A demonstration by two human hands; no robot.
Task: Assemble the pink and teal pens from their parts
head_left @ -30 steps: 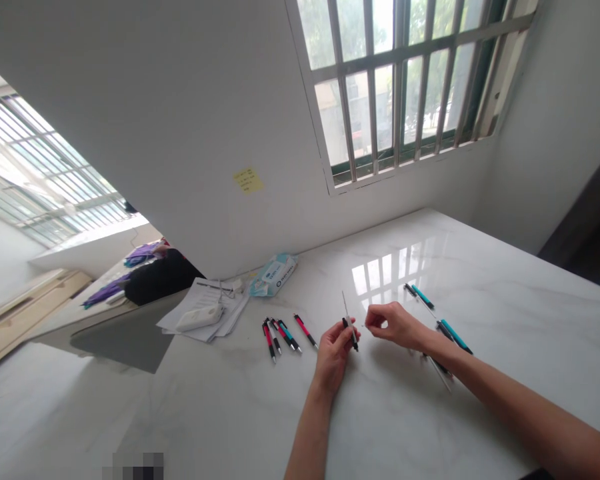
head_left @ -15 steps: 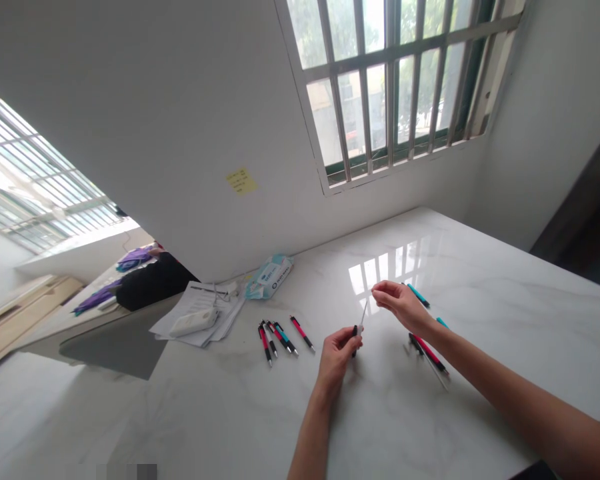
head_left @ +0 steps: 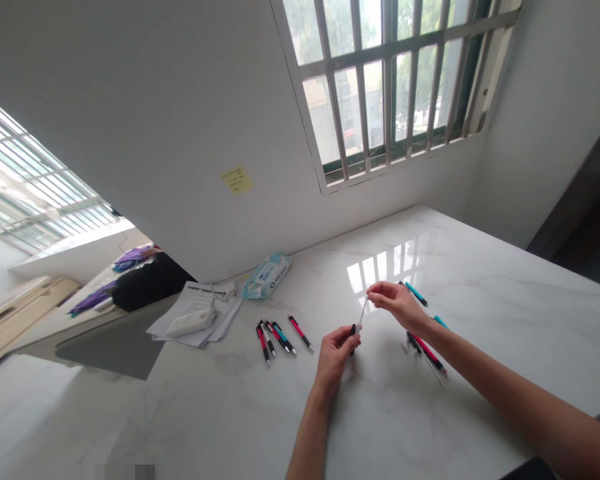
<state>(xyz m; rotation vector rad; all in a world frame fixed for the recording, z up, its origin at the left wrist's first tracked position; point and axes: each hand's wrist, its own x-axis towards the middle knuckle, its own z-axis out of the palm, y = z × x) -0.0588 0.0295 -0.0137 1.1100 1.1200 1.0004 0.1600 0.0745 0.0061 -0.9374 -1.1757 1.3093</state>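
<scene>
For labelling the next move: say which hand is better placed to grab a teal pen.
Probably right. The right hand, pinching the refill, sits beside the teal pen; the left hand holds the black part, farther off.

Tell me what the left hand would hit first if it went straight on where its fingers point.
Most likely the right hand. The left hand points along the thin refill in the black pen piece it holds, and the right hand pinches that refill's far end; depth is unclear.
</scene>
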